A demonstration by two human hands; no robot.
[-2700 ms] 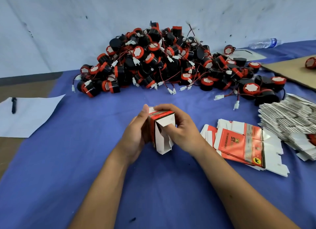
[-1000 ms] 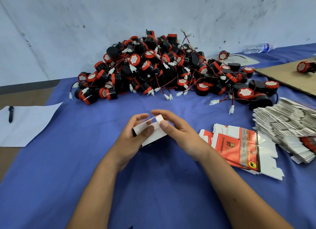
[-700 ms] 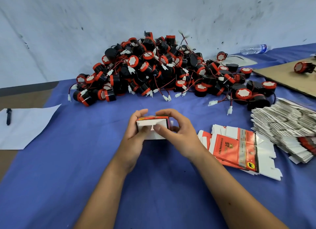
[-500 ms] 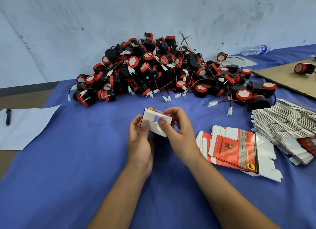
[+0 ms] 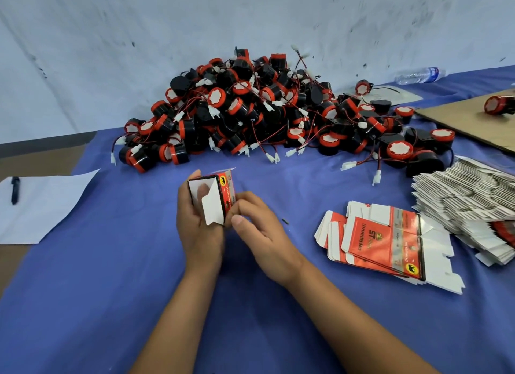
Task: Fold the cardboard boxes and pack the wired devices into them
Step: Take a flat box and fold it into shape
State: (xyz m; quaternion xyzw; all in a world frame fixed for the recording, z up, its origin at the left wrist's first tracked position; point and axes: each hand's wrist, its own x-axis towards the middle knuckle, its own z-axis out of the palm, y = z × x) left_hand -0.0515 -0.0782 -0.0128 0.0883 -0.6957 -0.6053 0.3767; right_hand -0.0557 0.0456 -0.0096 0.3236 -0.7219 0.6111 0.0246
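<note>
A small red, black and white cardboard box (image 5: 220, 191) stands on end above the blue table, its open end facing me with a white flap hanging down. My left hand (image 5: 196, 223) grips it from the left, fingers behind and inside it. My right hand (image 5: 257, 230) pinches its lower right corner with thumb and fingers. A big heap of black and red wired devices (image 5: 267, 111) lies behind the box. Flat unfolded boxes (image 5: 381, 242) lie to the right.
A tall stack of flat boxes (image 5: 471, 203) sits at the right edge, a cardboard sheet (image 5: 459, 119) with one device behind it. A white paper (image 5: 41, 206) with a pen (image 5: 14, 189) lies left. A plastic bottle (image 5: 418, 75) rests by the wall.
The box has been turned from lying sideways between both hands to standing on end, its open end toward me. My left hand shifted under and behind it.
</note>
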